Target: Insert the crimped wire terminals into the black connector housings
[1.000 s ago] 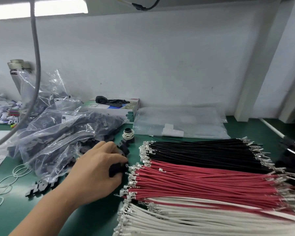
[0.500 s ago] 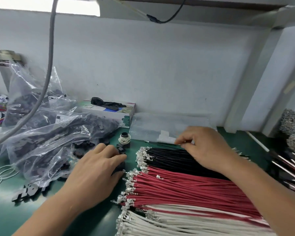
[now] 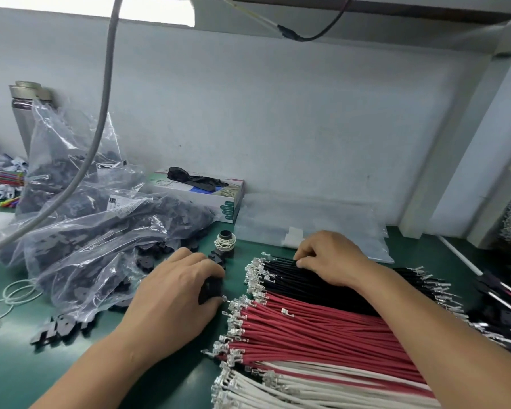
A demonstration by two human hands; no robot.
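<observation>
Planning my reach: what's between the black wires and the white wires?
The red wires lie between the black wires and white wires, head view.

A second ago the right hand (image 3: 329, 258) is almost out of sight at the right edge; now it lies across the black wires (image 3: 292, 278), fingertips (image 3: 300, 255) curled down onto the far strands, nearer their metal ends than half a second ago. The left hand (image 3: 174, 302) keeps its grip on the black housing (image 3: 210, 289), showing no clear shift on the green mat (image 3: 56, 379).
</observation>
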